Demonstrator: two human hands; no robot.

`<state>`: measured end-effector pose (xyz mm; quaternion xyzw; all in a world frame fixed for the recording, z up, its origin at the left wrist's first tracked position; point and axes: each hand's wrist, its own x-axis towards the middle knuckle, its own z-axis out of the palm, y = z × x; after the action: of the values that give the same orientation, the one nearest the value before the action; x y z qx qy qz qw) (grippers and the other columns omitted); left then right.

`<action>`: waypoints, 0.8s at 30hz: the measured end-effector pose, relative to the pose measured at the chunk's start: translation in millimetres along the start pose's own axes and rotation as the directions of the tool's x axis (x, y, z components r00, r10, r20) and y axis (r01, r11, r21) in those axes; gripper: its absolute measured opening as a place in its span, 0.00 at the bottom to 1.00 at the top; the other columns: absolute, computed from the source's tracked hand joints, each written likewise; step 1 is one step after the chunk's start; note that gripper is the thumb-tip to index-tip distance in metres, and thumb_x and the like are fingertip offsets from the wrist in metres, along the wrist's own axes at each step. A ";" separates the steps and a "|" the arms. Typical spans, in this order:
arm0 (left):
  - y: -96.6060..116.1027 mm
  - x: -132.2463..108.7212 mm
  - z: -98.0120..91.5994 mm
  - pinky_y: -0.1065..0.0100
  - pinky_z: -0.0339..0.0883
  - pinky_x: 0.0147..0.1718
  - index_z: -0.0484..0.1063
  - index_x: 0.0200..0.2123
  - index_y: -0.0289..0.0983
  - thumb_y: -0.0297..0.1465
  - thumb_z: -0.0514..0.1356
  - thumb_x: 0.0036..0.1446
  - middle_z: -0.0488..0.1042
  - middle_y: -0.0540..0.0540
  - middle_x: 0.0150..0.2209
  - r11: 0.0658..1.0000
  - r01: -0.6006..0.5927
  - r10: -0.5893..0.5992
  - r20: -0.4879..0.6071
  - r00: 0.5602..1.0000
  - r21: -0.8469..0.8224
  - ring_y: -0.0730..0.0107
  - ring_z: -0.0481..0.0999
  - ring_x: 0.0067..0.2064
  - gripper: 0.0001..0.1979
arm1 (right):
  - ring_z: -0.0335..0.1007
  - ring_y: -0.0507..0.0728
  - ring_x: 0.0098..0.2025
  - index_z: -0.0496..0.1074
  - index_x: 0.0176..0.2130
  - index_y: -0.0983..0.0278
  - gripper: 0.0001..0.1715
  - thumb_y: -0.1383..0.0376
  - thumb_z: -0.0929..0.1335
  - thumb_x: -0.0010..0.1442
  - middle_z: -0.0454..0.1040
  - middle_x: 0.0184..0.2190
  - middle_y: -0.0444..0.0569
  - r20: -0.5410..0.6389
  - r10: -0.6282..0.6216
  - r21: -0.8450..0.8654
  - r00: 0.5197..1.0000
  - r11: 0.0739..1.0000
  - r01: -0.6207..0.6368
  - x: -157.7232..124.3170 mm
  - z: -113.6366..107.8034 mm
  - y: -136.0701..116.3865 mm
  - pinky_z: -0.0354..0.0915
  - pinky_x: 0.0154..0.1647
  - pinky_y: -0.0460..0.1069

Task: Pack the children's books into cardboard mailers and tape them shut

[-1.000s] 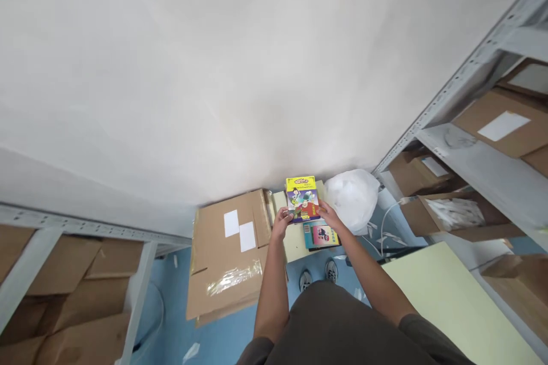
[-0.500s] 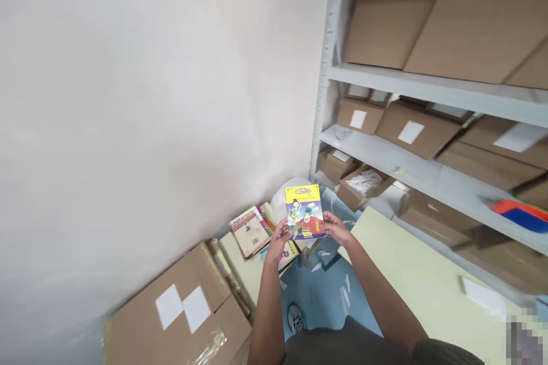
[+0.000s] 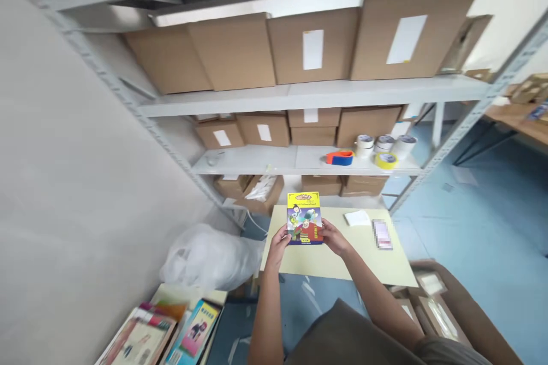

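Storeroom vibes here: grey metal shelving runs across the back, loaded with brown cardboard boxes, most of them with a white label stuck on the front. On the middle shelf there's a bunch of tape rolls, mostly white plus one yellow, and an orange and blue thing just beside them, can't tell exactly what it is. Floor is blue.

Right in front of the shelving sits a pale yellow counter. On it there's a small white pad and, near that, a blurred-out flat item that I can't make out.

Main thing: the person is holding a book with a yellow top and cartoon figures on the cover. It's held upright, cover facing the camera, up in the air over the near part of the counter, not touching it. The left hand grips the lower left corner, fingers wrapped behind and thumb pressed on the front. The right hand does the same at the lower right corner, so both sets of fingers are pinching the book by its bottom edge.

Off to the left, a puffy white plastic bag sits by the wall, and in the bottom left corner there's a messy stack of colourful books. Bottom right shows an open cardboard carton on the floor.
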<state>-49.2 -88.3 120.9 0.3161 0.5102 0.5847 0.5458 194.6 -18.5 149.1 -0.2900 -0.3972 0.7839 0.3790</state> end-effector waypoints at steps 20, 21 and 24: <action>54.2 97.0 105.9 0.54 0.72 0.61 0.65 0.72 0.40 0.38 0.70 0.58 0.78 0.37 0.62 0.972 -0.181 0.130 0.297 0.946 0.149 0.52 0.80 0.59 0.41 | 0.60 0.70 0.74 0.77 0.62 0.49 0.37 0.55 0.78 0.54 0.63 0.74 0.50 -0.093 -0.418 -0.483 0.903 0.813 0.327 39.9 -24.5 -28.4 0.65 0.68 0.67; 62.9 102.5 92.0 0.54 0.73 0.60 0.64 0.73 0.40 0.39 0.72 0.56 0.79 0.37 0.60 0.984 -0.146 0.107 0.320 0.941 0.101 0.51 0.81 0.58 0.44 | 0.59 0.71 0.74 0.76 0.62 0.50 0.38 0.53 0.79 0.53 0.65 0.73 0.51 -0.192 -0.427 -0.502 0.883 0.816 0.285 42.3 -24.3 -31.4 0.61 0.70 0.68; 83.2 114.1 58.7 0.55 0.75 0.56 0.61 0.75 0.41 0.42 0.76 0.51 0.80 0.36 0.58 0.999 -0.033 0.033 0.388 0.921 -0.007 0.50 0.82 0.56 0.51 | 0.65 0.71 0.71 0.74 0.64 0.52 0.43 0.47 0.79 0.52 0.72 0.68 0.52 -0.421 -0.351 -0.390 0.836 0.902 0.183 47.7 -19.6 -44.0 0.62 0.70 0.69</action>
<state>-44.5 45.8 194.4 0.4342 0.3866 0.5196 0.6261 199.4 46.2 168.7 -0.4763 -0.4542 0.5463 0.5181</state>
